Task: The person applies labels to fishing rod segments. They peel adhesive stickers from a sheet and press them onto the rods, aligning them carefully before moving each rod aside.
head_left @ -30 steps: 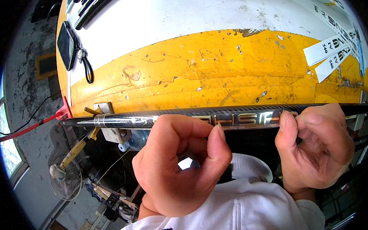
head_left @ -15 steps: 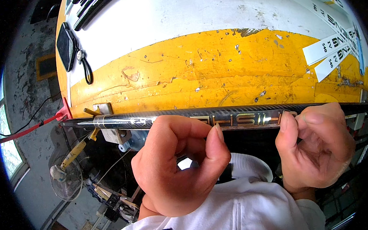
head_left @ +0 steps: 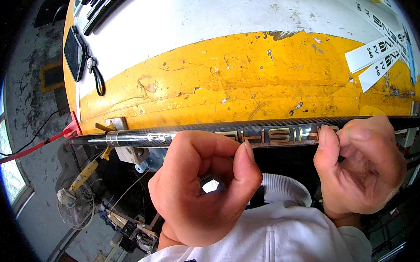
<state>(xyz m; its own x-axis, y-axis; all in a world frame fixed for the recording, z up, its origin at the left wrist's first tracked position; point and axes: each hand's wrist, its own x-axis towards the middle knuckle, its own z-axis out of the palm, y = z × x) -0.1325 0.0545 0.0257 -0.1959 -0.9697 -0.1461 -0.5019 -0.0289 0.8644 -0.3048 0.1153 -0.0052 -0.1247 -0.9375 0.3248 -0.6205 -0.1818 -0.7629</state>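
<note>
My left hand and right hand pinch a gold-lettered strip, likely light, flimsy, best held near both ends

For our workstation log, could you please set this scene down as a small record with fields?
Left hand: thumb and index fingertips pinched together at the gold-lettered strip
Right hand: also pinched at the gold-lettered strip, farther right; exact finger contact hard to see
Behind the strip: dark, glossy pole, running along the near edge of the table
Table surface: yellow and white, scuffed
Table, left: black phone with a strap
Table, right: overlapping white printed strips
Lower left: fan
</note>
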